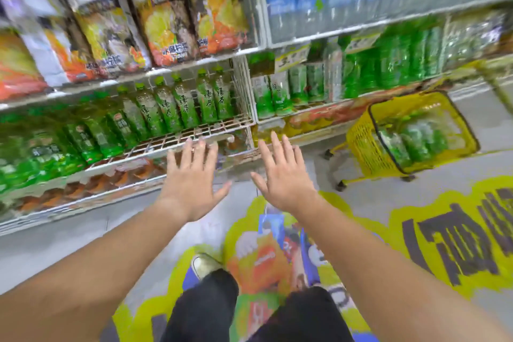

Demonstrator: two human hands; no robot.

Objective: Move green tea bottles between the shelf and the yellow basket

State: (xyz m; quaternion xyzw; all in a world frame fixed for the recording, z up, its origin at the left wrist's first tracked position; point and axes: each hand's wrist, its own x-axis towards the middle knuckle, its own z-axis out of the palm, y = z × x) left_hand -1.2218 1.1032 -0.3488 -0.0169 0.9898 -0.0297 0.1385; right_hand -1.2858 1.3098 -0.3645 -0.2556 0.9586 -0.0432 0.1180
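Observation:
A row of green tea bottles (pixel 177 103) with green caps stands upright at the back of a white wire shelf (pixel 194 133); the front of that shelf is bare. My left hand (pixel 191 175) and my right hand (pixel 283 172) are stretched out flat in front of the shelf's edge, fingers spread, holding nothing. The yellow basket (pixel 361 147) sits on the floor to the right, on wheels, with several green tea bottles (pixel 410 141) lying inside. The picture is blurred by motion.
Larger orange-labelled tea bottles (pixel 166 16) fill the shelf above. Water bottles (pixel 319 3) and more green bottles (pixel 388 64) fill the right shelving bay. A lower shelf holds brownish bottles (pixel 111 178). A yellow floor sticker (pixel 416 230) lies under my feet.

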